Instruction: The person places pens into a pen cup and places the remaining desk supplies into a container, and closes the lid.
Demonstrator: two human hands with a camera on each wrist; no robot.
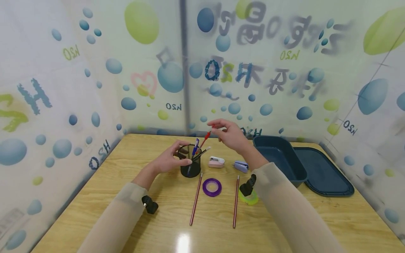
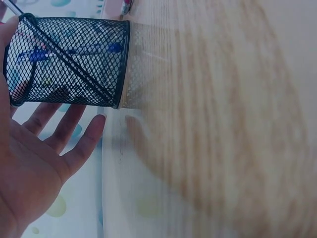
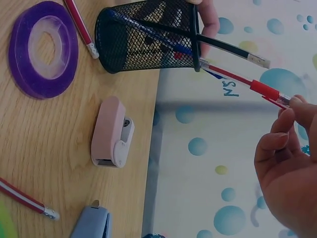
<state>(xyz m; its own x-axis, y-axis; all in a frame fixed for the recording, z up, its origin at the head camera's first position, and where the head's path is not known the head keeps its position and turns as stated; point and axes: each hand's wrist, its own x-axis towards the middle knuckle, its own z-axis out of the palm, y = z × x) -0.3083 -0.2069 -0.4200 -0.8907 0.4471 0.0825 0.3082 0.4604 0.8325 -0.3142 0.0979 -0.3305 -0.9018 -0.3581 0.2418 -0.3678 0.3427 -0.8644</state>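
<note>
A black mesh pen holder (image 1: 191,171) stands upright on the table. My left hand (image 1: 167,160) grips it near the rim, the thumb in front and the fingers behind; in the left wrist view the lower fingers (image 2: 86,141) are spread beside the mesh. My right hand (image 1: 232,137) pinches a red pen (image 3: 242,79) by its upper end, between thumb and forefinger. The pen slants down, its tip at the holder's mouth. Inside the holder lean a blue pen (image 1: 195,147) and a dark pencil (image 1: 202,153) with a white eraser end.
Right of the holder sit a pink stapler (image 1: 216,162) and a lavender stapler (image 1: 241,166). Nearer lie a purple tape roll (image 1: 206,192), a green tape roll (image 1: 250,200), and two red striped pencils, a left pencil (image 1: 196,200) and a right pencil (image 1: 236,202). A dark bin (image 1: 297,165) and lid (image 1: 332,172) are far right.
</note>
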